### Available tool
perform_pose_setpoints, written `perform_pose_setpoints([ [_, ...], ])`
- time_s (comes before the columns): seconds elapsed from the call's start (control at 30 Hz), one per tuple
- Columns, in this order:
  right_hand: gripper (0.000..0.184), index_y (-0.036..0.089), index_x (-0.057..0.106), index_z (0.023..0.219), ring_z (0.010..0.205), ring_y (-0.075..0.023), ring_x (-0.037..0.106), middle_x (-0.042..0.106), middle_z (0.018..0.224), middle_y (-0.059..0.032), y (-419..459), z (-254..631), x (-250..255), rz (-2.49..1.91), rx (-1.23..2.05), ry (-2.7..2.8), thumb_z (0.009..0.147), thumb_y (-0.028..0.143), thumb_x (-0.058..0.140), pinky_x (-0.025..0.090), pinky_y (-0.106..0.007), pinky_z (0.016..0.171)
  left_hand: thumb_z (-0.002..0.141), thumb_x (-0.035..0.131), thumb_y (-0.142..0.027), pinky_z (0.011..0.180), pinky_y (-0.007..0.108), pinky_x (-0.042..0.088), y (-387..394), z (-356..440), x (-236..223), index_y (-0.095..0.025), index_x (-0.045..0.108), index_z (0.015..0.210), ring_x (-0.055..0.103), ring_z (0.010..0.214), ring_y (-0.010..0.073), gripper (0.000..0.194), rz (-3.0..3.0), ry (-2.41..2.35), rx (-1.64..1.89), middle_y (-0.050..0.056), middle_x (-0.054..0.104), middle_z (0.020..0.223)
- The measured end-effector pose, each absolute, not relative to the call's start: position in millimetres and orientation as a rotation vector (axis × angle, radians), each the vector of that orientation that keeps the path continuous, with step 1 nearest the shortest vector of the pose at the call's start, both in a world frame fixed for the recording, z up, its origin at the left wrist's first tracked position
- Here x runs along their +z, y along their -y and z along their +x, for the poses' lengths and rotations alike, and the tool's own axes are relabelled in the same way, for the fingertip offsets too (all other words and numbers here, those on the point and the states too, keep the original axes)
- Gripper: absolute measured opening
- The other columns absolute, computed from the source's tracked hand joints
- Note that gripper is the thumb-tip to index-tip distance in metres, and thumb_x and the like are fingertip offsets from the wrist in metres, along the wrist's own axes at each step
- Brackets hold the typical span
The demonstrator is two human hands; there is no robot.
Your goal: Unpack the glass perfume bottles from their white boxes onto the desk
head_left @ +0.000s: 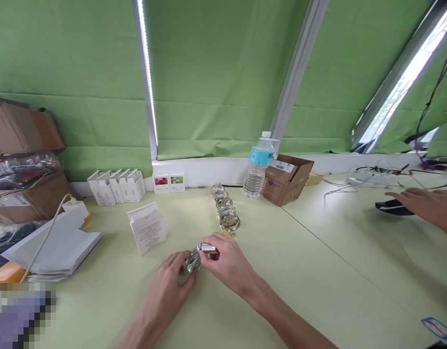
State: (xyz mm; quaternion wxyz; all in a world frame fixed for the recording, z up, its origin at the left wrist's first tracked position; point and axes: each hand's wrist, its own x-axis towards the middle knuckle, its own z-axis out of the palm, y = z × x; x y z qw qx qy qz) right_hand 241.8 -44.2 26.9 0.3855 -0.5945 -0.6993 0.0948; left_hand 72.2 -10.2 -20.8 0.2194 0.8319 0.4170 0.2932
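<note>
Glass perfume bottle (192,259) is sitting in our grip, low over the pale green desk (310,291), with its silver cap (208,248) pointing right. Our left hand (167,293) is curling closed around the glass body, and our right hand (226,266) is closing over the cap end, its fingers pinching the bottle from above.

Working across from the left, we are seeing a torn cardboard box (23,131) and a plastic-wrapped bundle (22,172) at the desk's far corner, then a white charger (76,209) with its cable trailing over a stack of papers (56,247). Next, white cartons (116,186) are standing in a row along the wall beside two small flower-printed boxes (168,182), while a single white carton (146,228) is leaning nearer to us. Just past our hands, a line of similar glass bottles (225,208) is standing on the desk, with a water bottle (257,167) and an open cardboard box (286,179) behind it. Further right, a power strip (372,179) is lying among tangled cables, and a co-worker's hand (423,203) is hovering over a black object (393,207).
</note>
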Motion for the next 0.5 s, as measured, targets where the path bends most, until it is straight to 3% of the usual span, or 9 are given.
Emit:
perform_pose_setpoints([
  [0.5, 0.008, 0.018, 0.056, 0.068, 0.059, -0.0117, 0.049, 0.058, 0.067, 0.001, 44, 250, 20, -1.63, 0.328, 1.877, 0.073, 0.013, 0.053, 0.033, -0.022, 0.053, 0.089, 0.046, -0.04, 0.066, 0.028, 0.048, -5, 66, -23, -0.026, 0.057, 0.112, 0.06, 0.075, 0.0167, 0.03, 2.083, -1.183, 0.845, 0.001, 0.065, 0.085],
])
